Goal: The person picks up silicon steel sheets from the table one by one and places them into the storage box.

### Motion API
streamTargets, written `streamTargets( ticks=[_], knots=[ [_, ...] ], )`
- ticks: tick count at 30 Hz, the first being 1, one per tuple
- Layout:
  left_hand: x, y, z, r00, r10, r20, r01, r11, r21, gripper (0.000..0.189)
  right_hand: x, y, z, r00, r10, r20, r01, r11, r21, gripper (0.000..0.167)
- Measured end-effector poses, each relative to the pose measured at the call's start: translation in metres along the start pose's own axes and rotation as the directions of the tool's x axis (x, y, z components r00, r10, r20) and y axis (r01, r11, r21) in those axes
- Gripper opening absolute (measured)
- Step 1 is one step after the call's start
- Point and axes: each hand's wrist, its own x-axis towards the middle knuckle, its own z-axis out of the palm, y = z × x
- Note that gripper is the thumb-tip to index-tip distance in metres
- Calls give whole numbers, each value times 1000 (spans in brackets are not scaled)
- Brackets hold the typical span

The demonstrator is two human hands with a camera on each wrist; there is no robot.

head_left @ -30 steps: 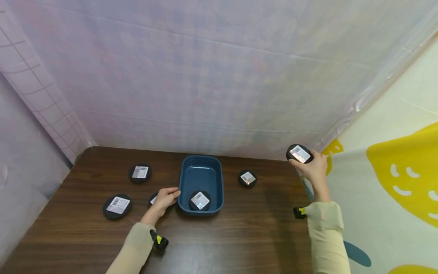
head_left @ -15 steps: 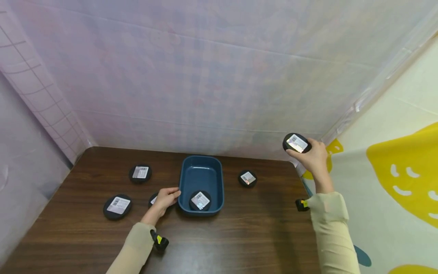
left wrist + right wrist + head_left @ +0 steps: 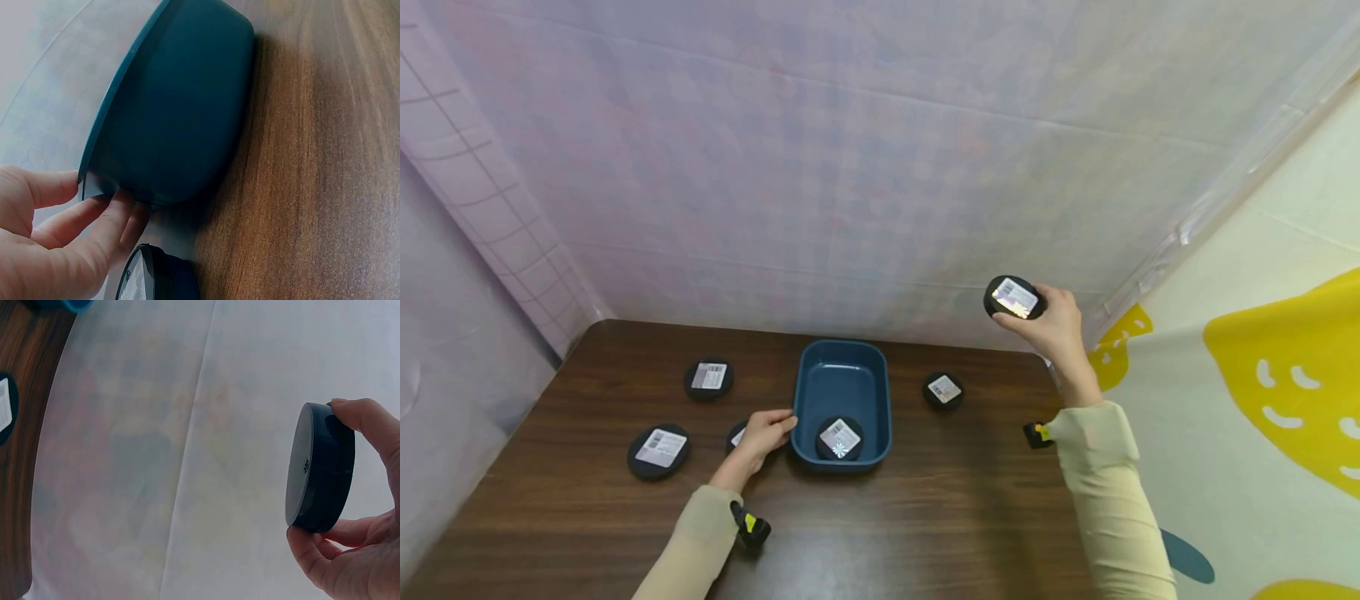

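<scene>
Right hand [image 3: 1057, 327] holds 1 disc [image 3: 1015, 298] — left hand [image 3: 763, 437] grips tray [image 3: 842, 390].

We see deep blue, black and white against brown wood grain.
We find the tray [image 3: 842, 386] plain dark blue and the table [image 3: 917, 517] brown, streaked darker; the discs [image 3: 658, 452] are black with white labels [image 3: 708, 377] printed in dark marks. From the right wrist we see a small dark mark on the pale face of the held disc [image 3: 322, 469]. Our sleeves [image 3: 1108, 492] are pale yellow, the back sheet [image 3: 850, 192] pale lilac, faintly checked, the left strip [image 3: 488, 196] gridded, and the right cloth [image 3: 1217, 433] off-white with yellow shapes [image 3: 1311, 354] bearing white strokes.
</scene>
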Motion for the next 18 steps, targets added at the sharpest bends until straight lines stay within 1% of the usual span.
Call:
streamTargets(
  ticks=[8,18],
  knots=[
    [0,-1,1,1000,2,2,-2,1000,-8,39,6,-23,13,998,-15,56,13,999,29,81],
    [1,-3,2,1000,6,-1,-6,1000,-8,38,10,-49,27,995,-62,74,56,995,80,81]
  ],
)
